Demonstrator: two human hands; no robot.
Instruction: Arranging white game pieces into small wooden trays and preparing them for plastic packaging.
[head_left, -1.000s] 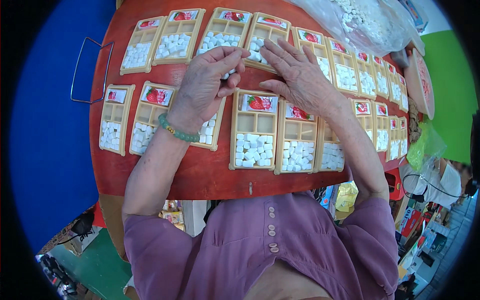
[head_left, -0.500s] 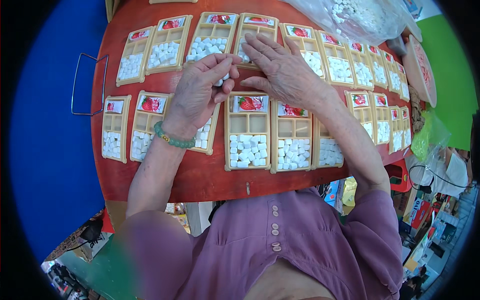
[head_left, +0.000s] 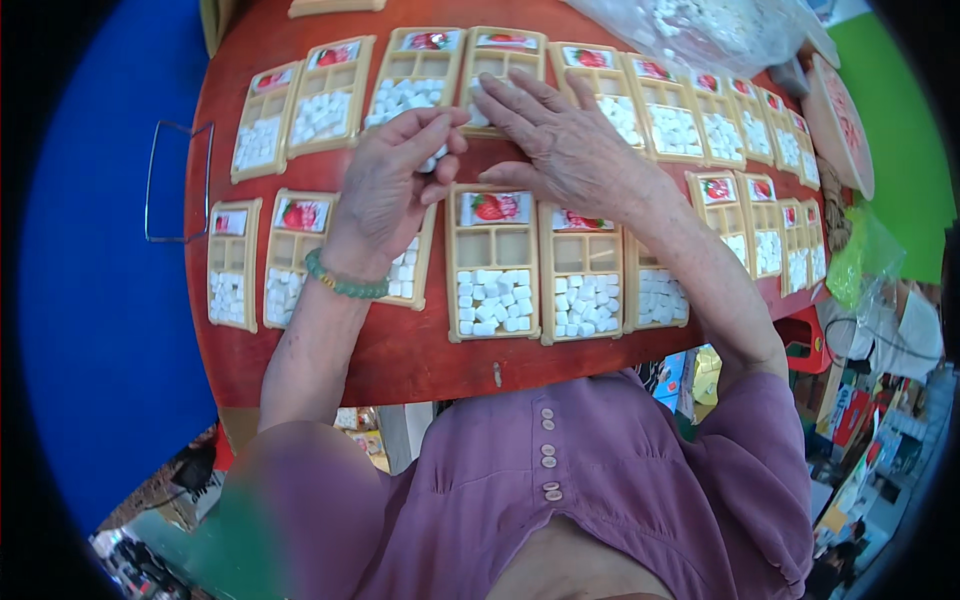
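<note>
My left hand [head_left: 385, 190], wearing a green bead bracelet [head_left: 345, 287], is closed around a few small white marshmallows [head_left: 434, 160] at its fingertips. My right hand [head_left: 575, 155] has its fingers spread. Its fingertips lie over the marshmallow section of a beige divided tray [head_left: 507, 62] in the far row, hiding most of what is in it. Just left of that one is another far-row tray [head_left: 430, 66], heaped with marshmallows. Below my hands lies a near-row tray [head_left: 493, 245] with a strawberry-print packet [head_left: 495, 208] on top, two bare small compartments and marshmallows in the large one.
Two rows of similar trays stretch across the red table [head_left: 420, 370]. A clear plastic bag of white pieces [head_left: 700, 35] lies at the far right, near a pale pink basin [head_left: 838, 125]. At the left edge is a metal wire loop [head_left: 150, 185].
My left hand has shifted slightly left and down, still holding the marshmallows. The right hand stays over the same tray, its fingers a little farther left. The whole view has shifted slightly.
</note>
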